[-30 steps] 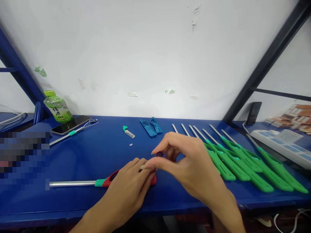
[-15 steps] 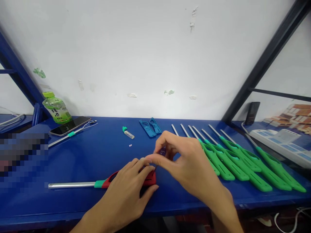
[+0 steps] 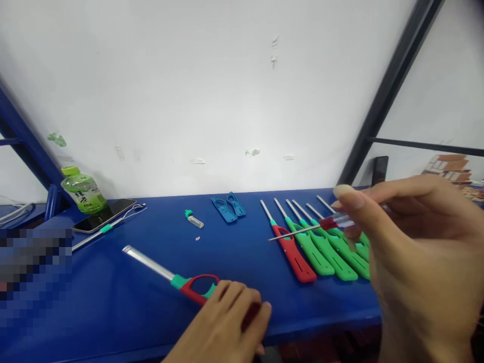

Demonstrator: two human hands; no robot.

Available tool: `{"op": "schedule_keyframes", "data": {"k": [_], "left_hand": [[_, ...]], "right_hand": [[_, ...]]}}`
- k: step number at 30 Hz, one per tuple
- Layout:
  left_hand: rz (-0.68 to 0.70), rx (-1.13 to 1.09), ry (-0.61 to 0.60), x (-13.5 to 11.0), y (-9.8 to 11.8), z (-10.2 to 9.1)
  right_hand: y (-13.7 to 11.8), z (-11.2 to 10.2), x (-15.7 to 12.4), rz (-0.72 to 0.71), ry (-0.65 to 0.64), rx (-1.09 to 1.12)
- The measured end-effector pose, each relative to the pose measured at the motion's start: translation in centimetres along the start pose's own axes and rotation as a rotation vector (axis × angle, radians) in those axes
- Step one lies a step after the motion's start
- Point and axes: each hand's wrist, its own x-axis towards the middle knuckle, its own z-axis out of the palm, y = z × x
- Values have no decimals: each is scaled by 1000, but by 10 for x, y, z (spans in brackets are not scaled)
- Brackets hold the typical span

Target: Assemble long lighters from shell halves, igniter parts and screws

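My left hand [image 3: 232, 322] is closed over the handle of a red long-nosed lighter [image 3: 192, 288], whose silver tube points up and left over the blue table; the hand hides the handle's lower end. Raised at the right, my right hand [image 3: 412, 242] grips a screwdriver [image 3: 335, 222] by its clear and red handle, the thin shaft pointing left. Below the screwdriver's tip lies another red lighter [image 3: 298, 262], at the left end of a row of green lighters [image 3: 317, 254]. My right hand covers part of that row.
Two blue shell halves [image 3: 229, 207] lie near the wall, left of them a clear fuel tank with a green top [image 3: 194, 220]. A phone [image 3: 104, 216], a green-capped bottle [image 3: 83, 191] and a loose metal tube with wires [image 3: 108, 228] are at the left.
My right hand has lifted the screwdriver off the red lighter and moved right, towards the camera. The lighter under my left hand has turned, its tube now slanting upward. The view has shifted too.
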Motion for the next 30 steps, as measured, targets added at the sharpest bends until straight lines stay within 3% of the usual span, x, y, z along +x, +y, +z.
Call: {"op": "schedule_keyframes", "data": {"k": [4,6,10,15,21,23,26,30], "left_hand": [[186,40,134,26,20,22],[240,11,131,38,23,30],[344,-17,-70,59,12,23],[271,-153,-278,74,-4,-1],[78,-92,-203,59,-8,-6],[-11,-105,-174,46,-12,-12],[-192,-55,-157,22,-37,-25],[-514,129,-110,-19,-109,-45]], "right_hand": [[1,-4,3,-10,26,4],[1,-5,3,-11,29,-8],[2,-6,3,-7,7,-7],[0,-6,4,-3,-6,1],[2,-3,0,17,-8,16],[7,0,-1,64,-95,26],[18,10,-4,170,-347,10],[25,38,-21,231,-795,-82]]}}
